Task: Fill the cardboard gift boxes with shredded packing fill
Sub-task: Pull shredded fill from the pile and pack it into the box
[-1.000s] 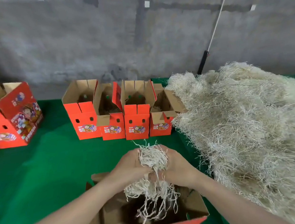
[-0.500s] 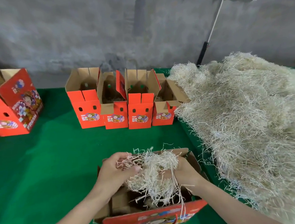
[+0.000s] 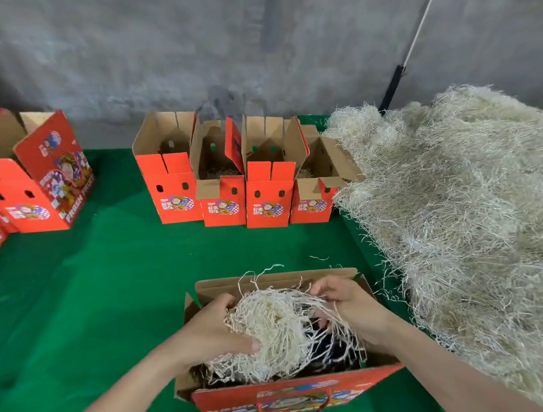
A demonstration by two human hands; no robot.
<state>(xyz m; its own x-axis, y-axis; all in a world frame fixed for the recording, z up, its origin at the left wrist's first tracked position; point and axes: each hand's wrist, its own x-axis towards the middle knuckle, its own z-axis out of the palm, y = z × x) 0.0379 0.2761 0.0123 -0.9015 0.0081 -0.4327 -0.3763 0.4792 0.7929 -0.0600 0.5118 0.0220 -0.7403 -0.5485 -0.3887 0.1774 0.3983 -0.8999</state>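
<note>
An open red cardboard gift box (image 3: 289, 402) stands in front of me on the green table. A clump of pale shredded fill (image 3: 273, 326) sits in its mouth, strands trailing over the rim. My left hand (image 3: 215, 330) grips the clump's left side, thumb pressed into it. My right hand (image 3: 346, 307) holds the strands on the right with curled fingers. Both hands are inside the box opening. A large heap of the same fill (image 3: 466, 223) covers the table's right side.
Several open red boxes (image 3: 220, 190) stand in a row at the back middle, some with a little fill inside. More red boxes (image 3: 31, 189) stand at the far left. A dark pole (image 3: 394, 85) leans against the grey wall.
Both hands have gone down into the near box with the clump and drawn apart, spreading the fill wider. The view has tilted down, showing the box's red front.
</note>
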